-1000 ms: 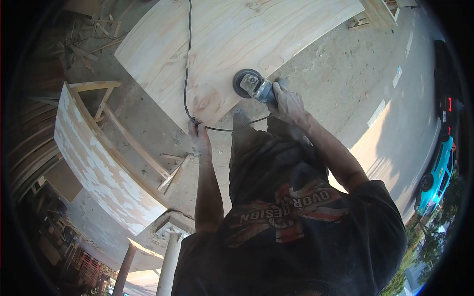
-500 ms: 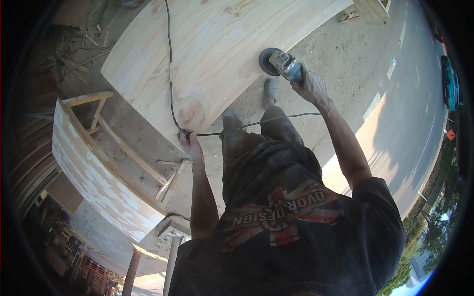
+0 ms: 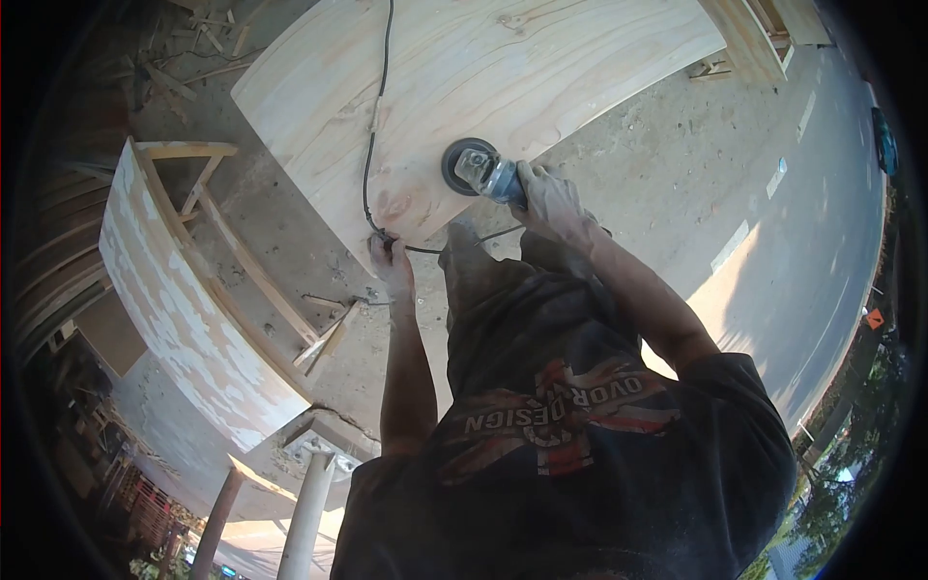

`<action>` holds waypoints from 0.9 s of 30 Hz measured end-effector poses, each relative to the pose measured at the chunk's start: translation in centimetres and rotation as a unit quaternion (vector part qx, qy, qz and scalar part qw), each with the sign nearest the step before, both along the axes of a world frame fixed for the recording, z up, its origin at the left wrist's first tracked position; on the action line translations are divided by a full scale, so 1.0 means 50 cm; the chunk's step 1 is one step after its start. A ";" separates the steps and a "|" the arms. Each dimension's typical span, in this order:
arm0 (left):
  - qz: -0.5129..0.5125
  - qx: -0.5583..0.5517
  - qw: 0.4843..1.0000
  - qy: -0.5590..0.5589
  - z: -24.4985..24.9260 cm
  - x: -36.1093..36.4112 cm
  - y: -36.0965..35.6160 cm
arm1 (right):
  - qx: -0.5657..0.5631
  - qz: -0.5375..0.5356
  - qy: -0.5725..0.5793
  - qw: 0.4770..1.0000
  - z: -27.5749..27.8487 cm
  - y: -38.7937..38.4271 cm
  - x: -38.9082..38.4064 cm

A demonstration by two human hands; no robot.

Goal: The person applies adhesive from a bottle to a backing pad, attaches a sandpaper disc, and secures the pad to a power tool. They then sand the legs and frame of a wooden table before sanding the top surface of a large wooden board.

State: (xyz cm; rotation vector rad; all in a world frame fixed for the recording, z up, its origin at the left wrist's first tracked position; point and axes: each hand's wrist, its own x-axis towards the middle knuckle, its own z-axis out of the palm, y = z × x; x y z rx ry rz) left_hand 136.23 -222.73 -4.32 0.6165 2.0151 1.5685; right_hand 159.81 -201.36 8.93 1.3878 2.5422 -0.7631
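Observation:
A large, pale plywood panel [image 3: 580, 72] with wavy grain and a slightly curved surface lies in front of me. My right hand [image 3: 553, 198] is wrapped round the body of an angle grinder [image 3: 501, 182], whose dark round disc [image 3: 454, 172] is over the panel near its close edge. At the panel's near left corner, my left hand [image 3: 394, 267] is closed on a black power cord [image 3: 371, 159], at a thicker dark spot in it. From there the cord runs up across the panel one way and past my legs towards the grinder the other way.
On the left stands a curved panel with patchy white filler [image 3: 188, 309] on a wooden frame [image 3: 256, 253]. Wood scraps [image 3: 172, 82] litter the ground at the upper left. A wooden frame [image 3: 749, 43] stands at the upper right, beside a road [image 3: 822, 232]. Posts [image 3: 309, 512] rise at the lower left.
My right hand has brought the grinder left and inward, from the panel's edge to farther over its surface. My left hand keeps hold of the cord. The whole view has shifted slightly.

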 end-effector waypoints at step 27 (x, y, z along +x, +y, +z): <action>0.018 0.030 0.996 -0.083 -0.002 -0.001 0.000 | 0.014 0.121 0.016 0.992 0.015 0.057 -0.122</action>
